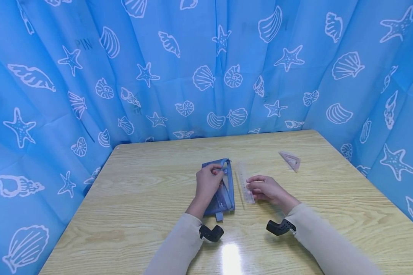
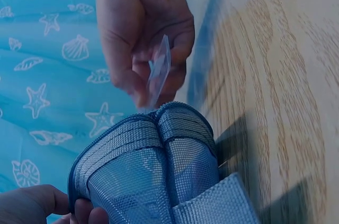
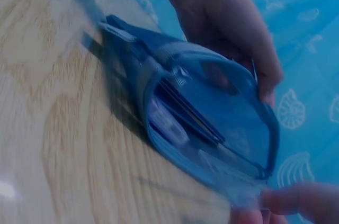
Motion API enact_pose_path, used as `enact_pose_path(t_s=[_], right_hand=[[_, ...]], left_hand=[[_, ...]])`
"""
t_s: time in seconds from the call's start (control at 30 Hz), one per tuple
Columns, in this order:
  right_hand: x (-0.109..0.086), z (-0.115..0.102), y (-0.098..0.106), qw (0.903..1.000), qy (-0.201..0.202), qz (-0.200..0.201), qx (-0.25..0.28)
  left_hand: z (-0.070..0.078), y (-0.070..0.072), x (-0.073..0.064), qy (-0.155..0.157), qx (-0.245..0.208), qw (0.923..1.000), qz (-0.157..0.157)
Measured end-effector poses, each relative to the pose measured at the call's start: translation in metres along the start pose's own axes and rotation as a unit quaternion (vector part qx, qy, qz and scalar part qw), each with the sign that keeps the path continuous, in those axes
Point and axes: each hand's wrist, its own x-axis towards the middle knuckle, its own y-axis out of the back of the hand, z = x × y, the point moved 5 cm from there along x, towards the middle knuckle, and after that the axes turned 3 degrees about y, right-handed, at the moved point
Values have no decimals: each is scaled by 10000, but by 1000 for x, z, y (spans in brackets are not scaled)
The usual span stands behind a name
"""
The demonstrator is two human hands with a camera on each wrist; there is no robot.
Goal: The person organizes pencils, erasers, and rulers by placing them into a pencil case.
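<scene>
A blue mesh pencil case (image 1: 211, 207) lies on the table with its zipped mouth spread apart. My left hand (image 1: 208, 181) grips the rim of that mouth, the thumb (image 3: 267, 94) on its edge in the right wrist view. My right hand (image 1: 266, 189) pinches a clear plastic ruler (image 1: 245, 183) just right of the case. In the right wrist view one end of the ruler (image 3: 228, 173) is at the case's opening. Inside the case show a pale purple item (image 3: 167, 123) and dark slim sticks (image 3: 193, 115); their kinds are unclear.
A clear set square (image 1: 295, 164) lies on the wooden table (image 1: 151, 183), beyond my right hand. Between case and ruler runs a thin tan strip (image 1: 239, 191), too small to identify. A blue curtain (image 1: 192, 103) with shell prints hangs around the table's back and sides.
</scene>
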Motion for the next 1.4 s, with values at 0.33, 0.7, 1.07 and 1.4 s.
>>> enact_pose_path(t_s=[0.33,0.7,1.07,1.4], right_hand=[[4,-1,-20,9998,41,-65,166],[10,2,-34,9999,138,20,-49],[13,0,-47,9985,380,170,-359],[13,-3,-57,9959,448,290,-729]], left_hand=[[1,-1,-1,2,-37,10000,-23],[-1,-2,-1,-6,6,10000,-41],[-1,-2,-1,39,55,10000,-13],[-1,-2,-1,-8,65,10000,-70]])
